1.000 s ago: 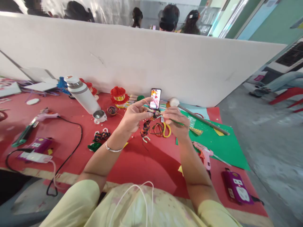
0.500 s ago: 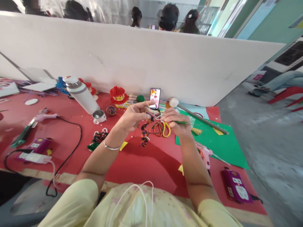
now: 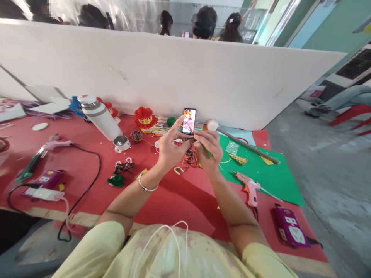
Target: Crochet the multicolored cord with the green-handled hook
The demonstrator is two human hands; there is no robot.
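In the middle of the table, my left hand [image 3: 171, 150] has its index finger raised, a strand of yarn over it, while thumb and other fingers pinch a multicoloured crocheted strip [image 3: 190, 157] that hangs below. Close against it, my right hand [image 3: 210, 148] is closed round a green-handled crochet hook [image 3: 208, 152]; its tip is hidden by the fingers. A thin strand leads from the left hand toward a dark multicoloured yarn ball [image 3: 136, 136]. Just behind the hands stands a phone [image 3: 189, 121] with a lit picture. A pale green hook-shaped piece [image 3: 179, 170] lies below the left hand.
To the left are a white thermos [image 3: 100, 117], a metal cup [image 3: 121, 143], pearl-trimmed yarn pieces [image 3: 124, 166] and a purple power box [image 3: 49, 179]. On the right lie green sheet [image 3: 272, 179], a stick [image 3: 249, 146], a pink glue gun [image 3: 249, 187] and another purple box [image 3: 290, 227]. A white partition [image 3: 162, 73] rises behind.
Both hands have come closer together, the left shifting right and slightly down, the right moving left. The crocheted strip has moved right with them. The pink glue gun is now more fully seen.
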